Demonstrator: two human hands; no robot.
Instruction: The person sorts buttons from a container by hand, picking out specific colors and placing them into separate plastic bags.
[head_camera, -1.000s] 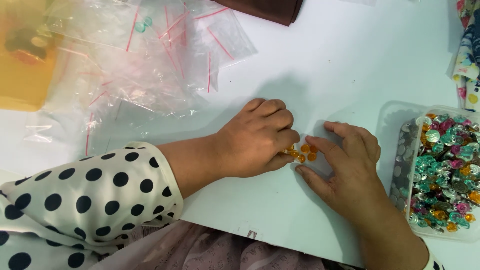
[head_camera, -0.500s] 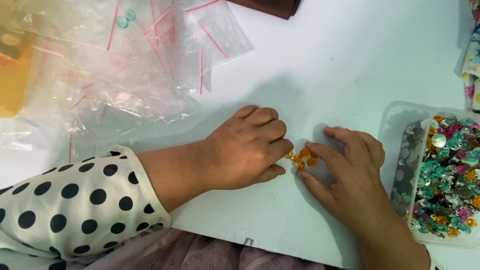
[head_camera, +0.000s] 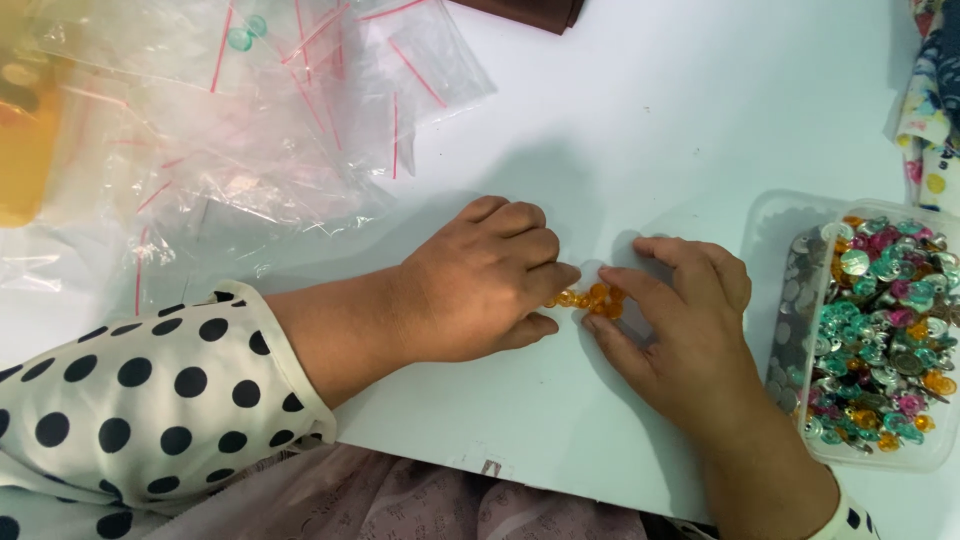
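White tabletop (head_camera: 650, 120) fills the view, with a heap of clear zip bags with red seal strips (head_camera: 250, 130) at upper left and a clear plastic box (head_camera: 775, 240) of mixed teal, pink and amber gems at right. Compared with half a second ago, little has changed: the left hand (head_camera: 480, 285) and right hand (head_camera: 685, 325) stay pressed together around a small cluster of amber gems (head_camera: 595, 298) lying on the table between their fingertips. Both hands' fingers are curled and pinching at the cluster. A polka-dot sleeve (head_camera: 130, 400) covers the left forearm.
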